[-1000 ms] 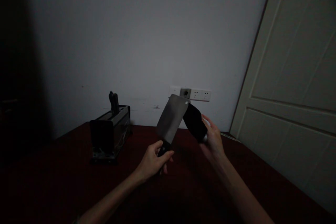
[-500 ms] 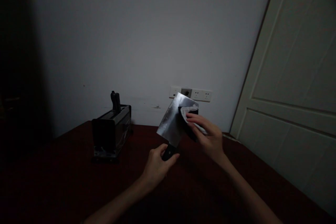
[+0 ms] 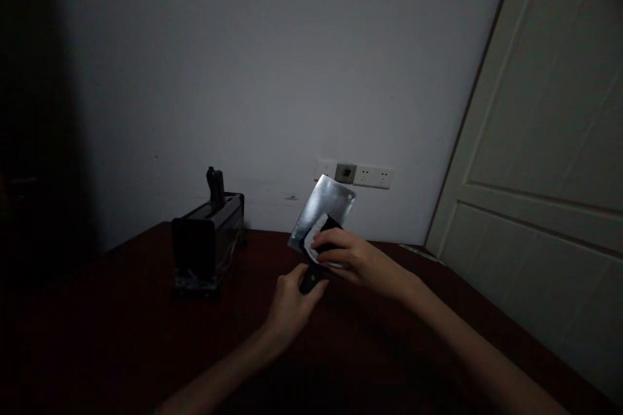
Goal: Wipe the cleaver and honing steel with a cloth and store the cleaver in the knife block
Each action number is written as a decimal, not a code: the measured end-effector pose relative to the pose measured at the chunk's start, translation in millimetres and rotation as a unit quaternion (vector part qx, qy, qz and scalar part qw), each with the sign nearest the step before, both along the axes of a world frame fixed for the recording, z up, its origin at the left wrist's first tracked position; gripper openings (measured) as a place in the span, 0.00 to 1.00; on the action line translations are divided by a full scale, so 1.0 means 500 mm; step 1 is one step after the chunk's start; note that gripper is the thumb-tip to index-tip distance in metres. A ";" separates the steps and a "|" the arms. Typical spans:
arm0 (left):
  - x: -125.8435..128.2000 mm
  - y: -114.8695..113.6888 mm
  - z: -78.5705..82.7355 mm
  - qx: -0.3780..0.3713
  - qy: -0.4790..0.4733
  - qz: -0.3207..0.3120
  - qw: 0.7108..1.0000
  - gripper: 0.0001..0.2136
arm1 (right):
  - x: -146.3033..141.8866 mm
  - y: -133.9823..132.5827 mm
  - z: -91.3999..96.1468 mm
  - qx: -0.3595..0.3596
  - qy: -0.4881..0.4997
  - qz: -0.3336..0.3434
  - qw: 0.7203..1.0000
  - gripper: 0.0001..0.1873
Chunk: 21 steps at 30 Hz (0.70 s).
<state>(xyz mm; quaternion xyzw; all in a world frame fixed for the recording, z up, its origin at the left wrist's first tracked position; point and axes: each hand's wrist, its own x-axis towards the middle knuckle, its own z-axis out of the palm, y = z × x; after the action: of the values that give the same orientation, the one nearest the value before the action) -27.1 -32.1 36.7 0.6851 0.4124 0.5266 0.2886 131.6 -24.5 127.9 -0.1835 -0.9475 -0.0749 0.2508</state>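
My left hand (image 3: pixel 292 305) is closed round the black handle of a cleaver (image 3: pixel 327 198), whose broad shiny blade points up and tilts to the right. A small hole shows near the blade's upper right corner. Pressed against the lower part of the blade, close to the handle, is a black and white cloth (image 3: pixel 314 240). The fingers of my right hand (image 3: pixel 348 253) are closed on this cloth and hide part of it, along with the blade behind.
A dark knife block (image 3: pixel 207 243) with black handles sticking up stands on the left of the dark red table (image 3: pixel 272 259). Behind it rises a pale wall with a row of sockets (image 3: pixel 372 176). A panelled door (image 3: pixel 525 220) is at the right.
My right hand has slid the cloth down and left along the blade, from its upper right part to near the handle. The cleaver has barely shifted in my left hand.
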 end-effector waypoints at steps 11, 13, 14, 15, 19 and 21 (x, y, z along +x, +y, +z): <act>0.000 0.000 0.002 -0.023 0.012 0.004 1.000 0.11 | 0.002 -0.002 0.019 -0.042 -0.029 -0.006 0.999 0.10; 0.001 0.000 0.000 -0.029 0.009 0.006 1.000 0.11 | 0.001 -0.002 0.026 -0.051 -0.038 -0.005 0.998 0.10; 0.001 0.000 -0.001 -0.031 0.008 0.010 0.999 0.11 | -0.002 -0.002 0.026 -0.050 -0.036 -0.003 0.998 0.10; 0.000 0.000 -0.003 -0.031 0.008 0.015 0.999 0.11 | -0.006 0.000 0.024 -0.046 -0.031 -0.002 0.998 0.10; 0.002 -0.001 -0.009 -0.025 0.014 0.015 0.999 0.12 | -0.031 0.010 0.004 -0.008 0.004 0.005 1.000 0.09; 0.004 -0.003 -0.009 -0.033 0.020 0.002 0.999 0.13 | -0.037 0.014 -0.004 0.002 0.011 0.010 1.000 0.09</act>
<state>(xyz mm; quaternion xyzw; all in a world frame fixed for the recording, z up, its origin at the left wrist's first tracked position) -25.3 -33.4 32.2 0.6846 0.4365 0.4996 0.3019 112.9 -17.3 126.0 -0.1742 -0.9463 -0.0727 0.2624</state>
